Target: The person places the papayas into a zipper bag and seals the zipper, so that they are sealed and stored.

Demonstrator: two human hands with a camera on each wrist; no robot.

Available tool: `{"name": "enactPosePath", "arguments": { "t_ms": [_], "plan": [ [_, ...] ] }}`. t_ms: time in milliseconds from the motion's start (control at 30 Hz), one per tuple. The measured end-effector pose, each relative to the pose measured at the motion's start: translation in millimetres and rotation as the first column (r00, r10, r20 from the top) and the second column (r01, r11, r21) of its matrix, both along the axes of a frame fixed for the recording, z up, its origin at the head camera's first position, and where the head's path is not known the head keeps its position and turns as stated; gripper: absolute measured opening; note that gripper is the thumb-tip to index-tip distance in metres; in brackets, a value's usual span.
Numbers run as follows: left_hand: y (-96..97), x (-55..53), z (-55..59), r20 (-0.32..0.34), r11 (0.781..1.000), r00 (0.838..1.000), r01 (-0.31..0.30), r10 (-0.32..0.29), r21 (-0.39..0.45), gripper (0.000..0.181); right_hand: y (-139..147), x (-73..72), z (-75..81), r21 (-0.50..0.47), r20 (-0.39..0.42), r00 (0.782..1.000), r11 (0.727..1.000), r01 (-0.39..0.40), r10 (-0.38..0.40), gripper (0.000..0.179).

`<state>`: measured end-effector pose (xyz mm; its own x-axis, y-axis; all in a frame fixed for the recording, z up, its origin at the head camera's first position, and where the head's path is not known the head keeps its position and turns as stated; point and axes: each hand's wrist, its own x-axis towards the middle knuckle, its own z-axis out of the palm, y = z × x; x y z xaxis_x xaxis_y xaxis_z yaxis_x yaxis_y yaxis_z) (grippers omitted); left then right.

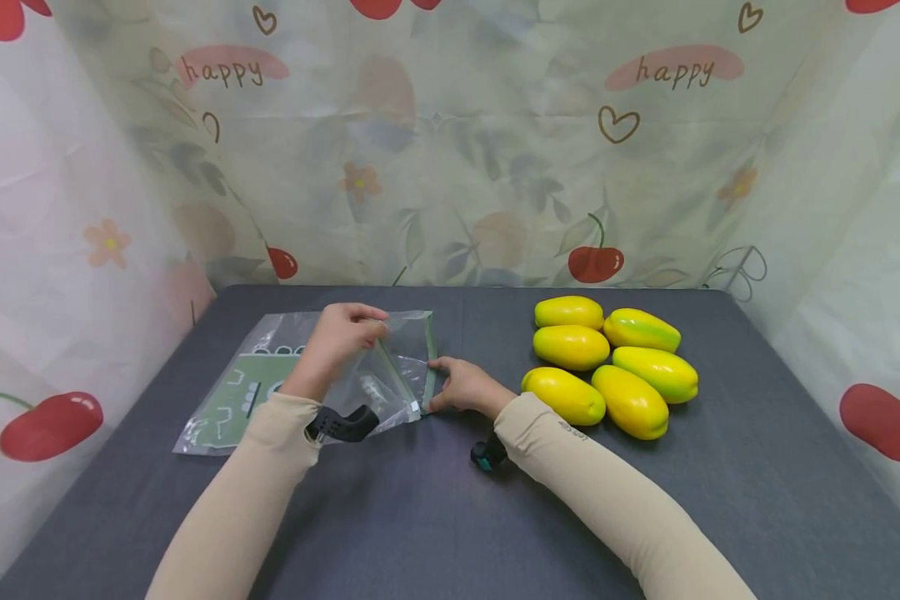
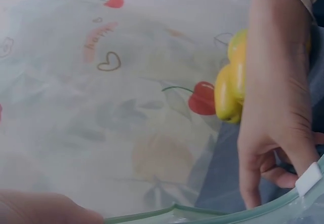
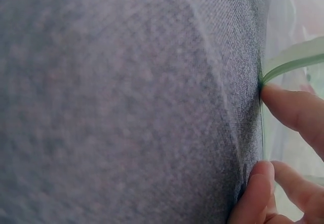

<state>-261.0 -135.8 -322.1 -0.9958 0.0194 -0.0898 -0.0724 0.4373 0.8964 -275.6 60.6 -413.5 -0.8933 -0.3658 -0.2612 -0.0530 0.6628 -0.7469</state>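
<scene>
Clear plastic likely wants a gentle, even pull apart, with the bag lying left of centre on the dark table, left hand pinching one green-edged lip, right hand touching the other with thumb and finger spread, its grip uncertain.

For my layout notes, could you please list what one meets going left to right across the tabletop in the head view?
The clear bag's green panel, the left hand, the bag's white zip slider, the right hand, the six yellow fruits.
</scene>
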Motion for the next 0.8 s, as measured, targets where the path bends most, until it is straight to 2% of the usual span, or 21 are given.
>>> {"name": "enactPosePath", "arguments": {
  "t_ms": [200, 533, 700, 800],
  "plan": [
    [-3.7, 0.0, 7.5, 0.0, 1.0, 1.0, -0.009, 0.009, 0.029, 0.031, 0.8, 0.7, 2.5, -0.017, 0.01, 1.0, 1.0, -0.015, 0.015, 0.076],
    [-5.5, -0.2, 14.7, -0.018, 1.0, 1.0, -0.002, 0.002, 0.013, 0.03, 2.3, 1.8, 3.9, -0.031, 0.038, 0.999, 0.999, -0.028, 0.029, 0.075],
    [-4.4, 0.5, 15.0, -0.033, 1.0, 0.999, 0.004, -0.004, 0.003, 0.03, 0.8, 1.1, 2.8, -0.022, 0.042, 0.999, 1.0, -0.019, 0.02, 0.076],
    [-3.2, 1.2, 12.6, -0.02, 1.0, 1.0, 0.006, -0.006, -0.004, 0.031, 0.0, 0.1, 1.7, -0.015, 0.04, 0.999, 1.0, -0.017, 0.017, 0.077]
  ]
}}
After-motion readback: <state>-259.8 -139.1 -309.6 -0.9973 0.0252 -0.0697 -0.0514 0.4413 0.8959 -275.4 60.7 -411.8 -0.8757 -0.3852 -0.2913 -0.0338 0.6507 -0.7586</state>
